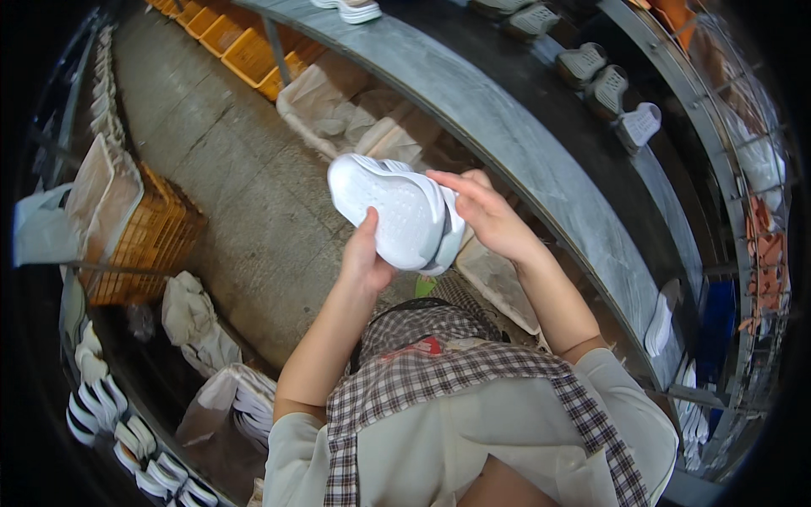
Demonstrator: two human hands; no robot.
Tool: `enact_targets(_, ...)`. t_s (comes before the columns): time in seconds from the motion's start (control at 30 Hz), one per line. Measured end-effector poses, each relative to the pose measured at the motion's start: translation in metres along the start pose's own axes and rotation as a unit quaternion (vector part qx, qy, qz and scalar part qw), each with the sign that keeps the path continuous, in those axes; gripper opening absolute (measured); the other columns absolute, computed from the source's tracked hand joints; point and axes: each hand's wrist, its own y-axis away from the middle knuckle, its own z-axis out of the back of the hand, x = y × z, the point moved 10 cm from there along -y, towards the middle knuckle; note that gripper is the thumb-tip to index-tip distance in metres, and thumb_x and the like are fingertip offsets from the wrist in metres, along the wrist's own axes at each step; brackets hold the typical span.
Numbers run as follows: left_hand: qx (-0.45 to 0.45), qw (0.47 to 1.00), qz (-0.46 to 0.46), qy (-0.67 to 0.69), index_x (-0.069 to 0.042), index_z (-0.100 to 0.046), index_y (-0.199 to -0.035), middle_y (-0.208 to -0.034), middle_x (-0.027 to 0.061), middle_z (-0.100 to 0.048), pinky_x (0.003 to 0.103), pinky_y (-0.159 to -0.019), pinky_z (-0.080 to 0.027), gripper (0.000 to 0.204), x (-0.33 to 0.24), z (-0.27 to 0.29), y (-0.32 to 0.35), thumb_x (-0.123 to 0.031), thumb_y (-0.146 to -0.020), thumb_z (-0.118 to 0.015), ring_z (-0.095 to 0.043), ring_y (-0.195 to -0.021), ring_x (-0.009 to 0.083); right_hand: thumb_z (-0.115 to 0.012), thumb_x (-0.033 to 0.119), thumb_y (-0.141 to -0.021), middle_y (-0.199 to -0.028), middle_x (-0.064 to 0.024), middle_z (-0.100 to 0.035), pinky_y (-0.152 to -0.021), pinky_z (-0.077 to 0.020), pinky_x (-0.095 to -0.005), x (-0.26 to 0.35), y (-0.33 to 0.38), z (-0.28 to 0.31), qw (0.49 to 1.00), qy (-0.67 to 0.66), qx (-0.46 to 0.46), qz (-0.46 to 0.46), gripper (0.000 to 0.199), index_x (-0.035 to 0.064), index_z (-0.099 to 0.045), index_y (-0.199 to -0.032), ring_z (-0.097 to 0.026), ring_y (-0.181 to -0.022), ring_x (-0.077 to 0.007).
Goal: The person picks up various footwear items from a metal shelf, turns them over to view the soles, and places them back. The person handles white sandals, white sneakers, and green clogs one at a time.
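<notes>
The left hand [365,258] grips the white shoe [390,211] from below, thumb pressed up against the sole and the remaining fingers wrapped behind, out of sight. The right hand [483,211] closes on the shoe's other end, fingers curled over the heel edge and pinching it, with the index finger stretched along the top rim. Between the two grips the shoe sits held in the air, sole turned toward the camera, its toe pointing up and to the left, its heel toward the right hand. It hangs in front of the person's chest, above the concrete floor [228,169] and just beside the near edge of the curved grey worktop [541,160], not touching it.

Both forearms rise from the lower edge, and a checked apron [439,372] over a pale shirt fills the lower middle. On the dark belt beyond the worktop lie several more shoes [608,89], soles up, well apart from the hands. Under the worktop stand cardboard boxes lined with pale bags [338,106]. Left of the person an orange crate [148,241] sits on the floor, and a row of further orange crates [236,42] runs along the top. At the lower left, black-and-white soles [110,406] are stacked on a rack.
</notes>
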Motion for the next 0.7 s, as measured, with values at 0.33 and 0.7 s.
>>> enact_targets(0.33, 0.064, 0.996, 0.041, 0.039, -0.010, -0.053, -0.121, -0.114, 0.0146, -0.059, 0.048, -0.078, -0.053, 0.051, 0.007, 0.001, 0.020, -0.050, -0.092, -0.040, -0.060, -0.096, 0.0387, -0.051, 0.034, -0.091, -0.131, -0.0147, -0.042, -0.103, -0.0310, -0.0362, 0.030, -0.049, -0.035, 0.994, -0.104, 0.007, 0.039, 0.038, 0.0055, -0.063, -0.113, -0.038, -0.124, -0.0248)
enact_targets(0.7, 0.086, 0.994, 0.034, 0.066, -0.009, -0.051, -0.121, -0.111, 0.0125, -0.060, 0.049, -0.077, -0.052, 0.038, 0.006, -0.014, 0.012, -0.034, -0.096, -0.038, -0.061, -0.096, 0.0312, -0.052, 0.032, -0.092, -0.130, -0.0162, -0.044, -0.103, -0.0314, -0.0365, 0.020, -0.058, -0.031, 0.990, -0.135, 0.013, 0.041, 0.037, 0.0034, -0.062, -0.111, -0.040, -0.124, -0.0256)
